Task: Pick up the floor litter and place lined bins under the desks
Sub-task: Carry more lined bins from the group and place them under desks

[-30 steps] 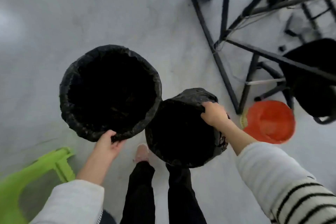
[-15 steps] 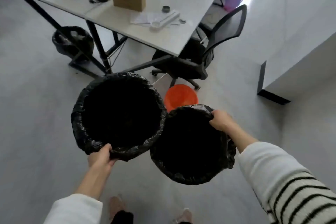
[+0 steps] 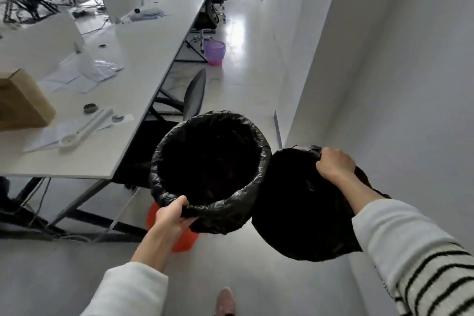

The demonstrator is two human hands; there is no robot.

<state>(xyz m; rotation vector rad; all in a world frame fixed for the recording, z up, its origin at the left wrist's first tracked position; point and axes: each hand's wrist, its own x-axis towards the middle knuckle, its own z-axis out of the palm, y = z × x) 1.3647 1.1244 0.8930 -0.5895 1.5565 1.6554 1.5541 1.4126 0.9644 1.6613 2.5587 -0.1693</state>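
Note:
I carry two round bins lined with black plastic bags, both held off the floor. My left hand grips the near rim of the left lined bin, whose mouth faces up at me. My right hand clutches the far rim of the right lined bin, which hangs slightly lower and to the right. The two bins touch side by side. An orange bin stands on the floor beneath the left one, mostly hidden by it. A purple mesh bin stands farther down the aisle beside the long desk.
The long white desk runs along the left with a cardboard box, papers and dividers on it. A black office chair is tucked at the desk ahead, more chairs beyond. A white wall bounds the aisle on the right. My shoe shows below.
My view has swung up from the floor to look down the aisle. Both bins stayed in my hands and now sit over the orange bin, with the desk at my left.

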